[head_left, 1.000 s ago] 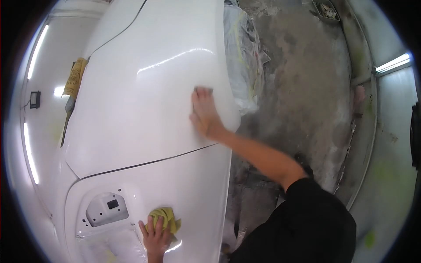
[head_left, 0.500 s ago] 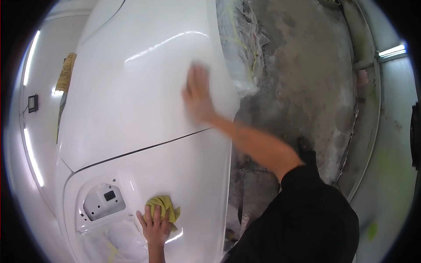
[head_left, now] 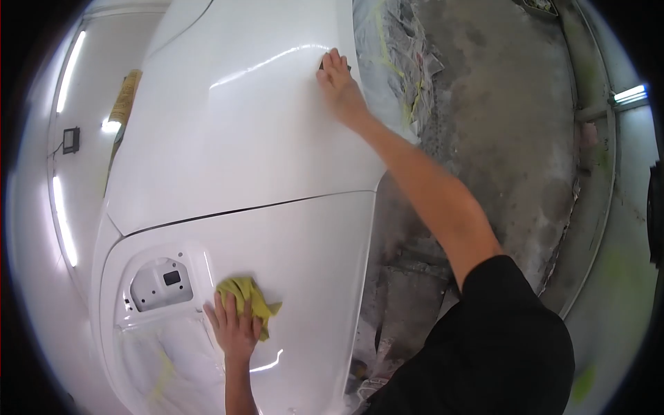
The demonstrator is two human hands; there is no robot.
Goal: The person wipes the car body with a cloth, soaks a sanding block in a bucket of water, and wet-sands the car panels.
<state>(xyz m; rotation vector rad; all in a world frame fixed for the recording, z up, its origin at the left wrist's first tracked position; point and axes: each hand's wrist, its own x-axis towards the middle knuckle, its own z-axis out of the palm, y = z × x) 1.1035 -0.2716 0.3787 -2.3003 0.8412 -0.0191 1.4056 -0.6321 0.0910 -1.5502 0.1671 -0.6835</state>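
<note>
My right hand (head_left: 341, 90) presses a small dark pad (head_left: 323, 67) against the upper white body panel (head_left: 228, 138), close to its right edge. The pad is mostly hidden under the bent fingers, so I cannot tell its exact kind. Lower down, my left hand (head_left: 235, 332) lies on the lower white panel (head_left: 304, 263), its fingers spread over a crumpled yellow-green cloth (head_left: 252, 297) that it keeps against the surface. A narrow dark gap separates the two panels. Beside the left hand is a recess with a cut-out opening (head_left: 159, 287) and several small holes.
Clear plastic sheeting (head_left: 394, 62) hangs past the upper panel's right edge. More film (head_left: 159, 360) covers an area left of my left hand. Brown masking paper (head_left: 126, 97) stands at the far left. Stained concrete floor (head_left: 505, 131) lies to the right, before a wall with lamps.
My right hand has moved up and right across the upper panel to near its edge. My left hand stays with the cloth at about the same spot. The view has shifted slightly.
</note>
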